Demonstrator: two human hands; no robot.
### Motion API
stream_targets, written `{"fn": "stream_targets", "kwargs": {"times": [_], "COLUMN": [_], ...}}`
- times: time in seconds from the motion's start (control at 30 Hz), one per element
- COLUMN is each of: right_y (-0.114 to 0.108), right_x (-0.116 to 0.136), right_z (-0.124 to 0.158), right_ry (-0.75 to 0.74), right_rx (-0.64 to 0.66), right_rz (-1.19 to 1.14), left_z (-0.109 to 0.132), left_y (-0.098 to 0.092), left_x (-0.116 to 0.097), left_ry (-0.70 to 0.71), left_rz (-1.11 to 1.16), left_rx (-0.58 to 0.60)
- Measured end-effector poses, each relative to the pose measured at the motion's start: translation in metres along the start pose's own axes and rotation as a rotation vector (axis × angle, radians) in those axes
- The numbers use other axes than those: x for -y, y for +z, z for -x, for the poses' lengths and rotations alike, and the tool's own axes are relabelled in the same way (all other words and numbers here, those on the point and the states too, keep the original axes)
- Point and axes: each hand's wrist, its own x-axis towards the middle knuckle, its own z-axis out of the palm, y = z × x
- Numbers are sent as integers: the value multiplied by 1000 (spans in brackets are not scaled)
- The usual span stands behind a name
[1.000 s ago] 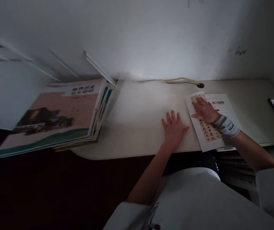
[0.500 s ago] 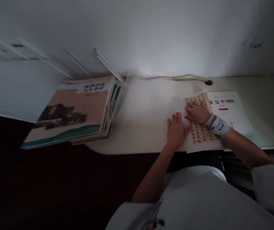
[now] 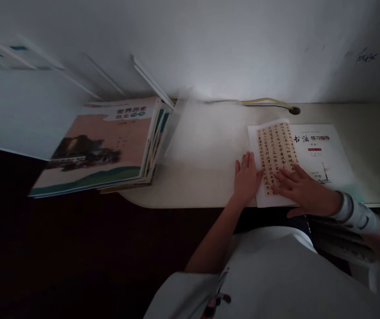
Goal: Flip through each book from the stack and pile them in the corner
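A calligraphy workbook (image 3: 329, 150) with a white cover lies near the front edge of the desk. Over its left part is a narrow tan panel (image 3: 274, 150) with columns of brushed characters on a white margin, which looks like a folded cover flap. My left hand (image 3: 247, 177) lies flat on the desk at the flap's left edge, fingers pointing away from me and thumb by the margin. My right hand (image 3: 301, 188), with a grey-white band (image 3: 358, 212) on its wrist, spreads its fingers over the lower part of the characters. Neither hand grasps anything.
A stack of textbooks (image 3: 100, 141), topped by a pink history book, juts past the desk's (image 3: 203, 186) left end. A clear plastic sheet (image 3: 178, 119) leans beside it. Yellow and black cables (image 3: 266, 102) run along the wall to a round hole (image 3: 294, 110).
My right hand has slid from the upper part of the flap down towards me and to the right, uncovering most of the characters. My left hand stays almost where it was.
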Motion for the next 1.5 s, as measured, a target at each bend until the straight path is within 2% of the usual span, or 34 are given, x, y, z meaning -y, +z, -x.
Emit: {"fn": "stream_targets", "kwargs": {"times": [0.2, 0.4, 0.6, 0.67, 0.83, 1.07, 1.27, 1.4, 1.5], "right_y": [11, 17, 18, 19, 23, 23, 31, 40, 33], "right_x": [14, 27, 34, 38, 50, 59, 66, 75, 77], "right_z": [-7, -10, -12, -14, -24, -23, -25, -31, -29], "right_ry": [34, 183, 254, 229, 2, 123, 240, 234, 189], "right_rx": [-100, -126, -153, -172, -217, -171, -198, -218, -215], "right_rz": [98, 232, 284, 263, 164, 188, 142, 153, 75], "left_z": [0, 1, 1, 1, 1, 2, 5, 5, 4], "left_y": [-1, 1, 2, 2, 2, 1, -3, -4, -3], "left_x": [-1, 1, 1, 0, 1, 6, 9, 7, 4], "left_ry": [-8, 9, 5, 8, 2, -8, -15, -20, -12], "left_rz": [-2, 24, 40, 44, 66, 231, 365, 372, 294], "left_rx": [5, -30, -43, -41, -29, -80, -171, -170, -115]}}
